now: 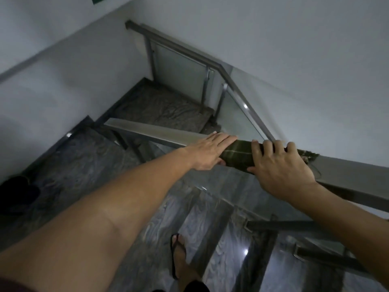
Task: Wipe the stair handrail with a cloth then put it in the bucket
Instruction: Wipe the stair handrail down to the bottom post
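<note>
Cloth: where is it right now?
In the head view, right of centre, the green cloth is draped over the handrail, between the left hand, flat at its end, and the right hand, curled over it.

Grey marbled steps point(210, 209) heading down, a glass panel point(237, 116) on metal posts point(204, 89), white walls point(294, 49), one foot in a black flip-flop point(179, 253) (bottom middle).

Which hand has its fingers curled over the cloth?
The right hand, gripping the green cloth on the handrail; the left hand lies flat with straight fingers.
</note>
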The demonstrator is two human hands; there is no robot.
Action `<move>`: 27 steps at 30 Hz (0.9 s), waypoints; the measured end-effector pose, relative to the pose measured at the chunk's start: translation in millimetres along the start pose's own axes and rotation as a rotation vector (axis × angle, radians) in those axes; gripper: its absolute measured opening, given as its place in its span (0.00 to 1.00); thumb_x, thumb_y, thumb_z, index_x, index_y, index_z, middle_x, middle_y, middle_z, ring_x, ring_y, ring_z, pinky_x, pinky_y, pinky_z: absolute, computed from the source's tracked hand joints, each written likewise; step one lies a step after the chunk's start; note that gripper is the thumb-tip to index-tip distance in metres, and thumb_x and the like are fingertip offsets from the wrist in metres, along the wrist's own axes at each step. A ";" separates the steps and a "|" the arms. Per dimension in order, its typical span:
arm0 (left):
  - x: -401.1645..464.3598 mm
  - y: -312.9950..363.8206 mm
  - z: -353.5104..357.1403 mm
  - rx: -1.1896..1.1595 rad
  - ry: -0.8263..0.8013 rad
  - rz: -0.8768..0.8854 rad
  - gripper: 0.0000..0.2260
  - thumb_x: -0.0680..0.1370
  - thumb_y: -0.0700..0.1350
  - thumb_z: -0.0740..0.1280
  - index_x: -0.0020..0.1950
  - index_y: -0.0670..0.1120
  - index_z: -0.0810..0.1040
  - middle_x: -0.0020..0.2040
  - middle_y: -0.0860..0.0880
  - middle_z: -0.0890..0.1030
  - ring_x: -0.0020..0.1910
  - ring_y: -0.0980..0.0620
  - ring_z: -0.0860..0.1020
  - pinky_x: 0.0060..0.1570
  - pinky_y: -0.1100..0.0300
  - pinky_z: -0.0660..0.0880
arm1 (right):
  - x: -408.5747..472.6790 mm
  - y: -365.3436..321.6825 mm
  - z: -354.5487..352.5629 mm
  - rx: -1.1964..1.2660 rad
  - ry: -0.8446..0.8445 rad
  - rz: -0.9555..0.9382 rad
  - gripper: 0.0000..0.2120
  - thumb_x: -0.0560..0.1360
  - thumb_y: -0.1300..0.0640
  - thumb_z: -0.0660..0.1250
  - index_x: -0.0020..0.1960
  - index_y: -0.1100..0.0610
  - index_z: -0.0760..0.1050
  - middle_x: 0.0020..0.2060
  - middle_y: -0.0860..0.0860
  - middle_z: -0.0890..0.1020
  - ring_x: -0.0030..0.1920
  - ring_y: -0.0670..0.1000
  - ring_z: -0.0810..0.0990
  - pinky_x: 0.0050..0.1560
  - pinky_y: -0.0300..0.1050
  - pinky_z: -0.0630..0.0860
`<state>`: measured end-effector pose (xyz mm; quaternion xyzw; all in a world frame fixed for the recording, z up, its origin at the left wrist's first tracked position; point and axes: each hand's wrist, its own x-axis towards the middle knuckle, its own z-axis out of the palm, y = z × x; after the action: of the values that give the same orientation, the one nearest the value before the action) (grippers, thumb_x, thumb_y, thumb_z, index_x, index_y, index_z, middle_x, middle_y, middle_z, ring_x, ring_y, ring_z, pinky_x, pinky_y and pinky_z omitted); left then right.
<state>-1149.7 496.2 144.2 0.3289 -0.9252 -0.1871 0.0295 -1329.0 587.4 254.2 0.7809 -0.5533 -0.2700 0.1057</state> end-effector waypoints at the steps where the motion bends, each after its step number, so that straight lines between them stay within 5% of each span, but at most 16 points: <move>1: -5.3 -19.7 5.1 0.002 0.002 -0.004 0.36 0.77 0.48 0.65 0.77 0.42 0.48 0.74 0.41 0.60 0.74 0.43 0.59 0.77 0.48 0.49 | 16.9 -14.2 0.6 0.006 0.005 -0.005 0.31 0.78 0.42 0.48 0.69 0.64 0.59 0.53 0.62 0.76 0.47 0.61 0.76 0.47 0.57 0.73; 13: -69.4 -254.6 67.7 -0.012 -0.019 -0.111 0.36 0.79 0.44 0.63 0.78 0.44 0.43 0.77 0.40 0.53 0.77 0.44 0.51 0.76 0.54 0.42 | 210.0 -184.0 2.1 0.065 -0.036 -0.008 0.30 0.79 0.44 0.50 0.71 0.64 0.55 0.57 0.63 0.74 0.52 0.62 0.75 0.53 0.58 0.71; 27: -135.6 -495.3 127.8 -0.043 0.031 -0.078 0.37 0.75 0.38 0.64 0.78 0.43 0.46 0.75 0.41 0.57 0.76 0.43 0.54 0.76 0.52 0.43 | 408.3 -367.8 13.6 -0.007 0.019 0.070 0.31 0.78 0.42 0.50 0.70 0.65 0.59 0.53 0.63 0.76 0.49 0.62 0.75 0.49 0.59 0.72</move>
<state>-770.4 268.5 -146.2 0.3666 -0.9069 -0.2029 0.0434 -940.6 347.4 -52.1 0.7631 -0.5784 -0.2608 0.1231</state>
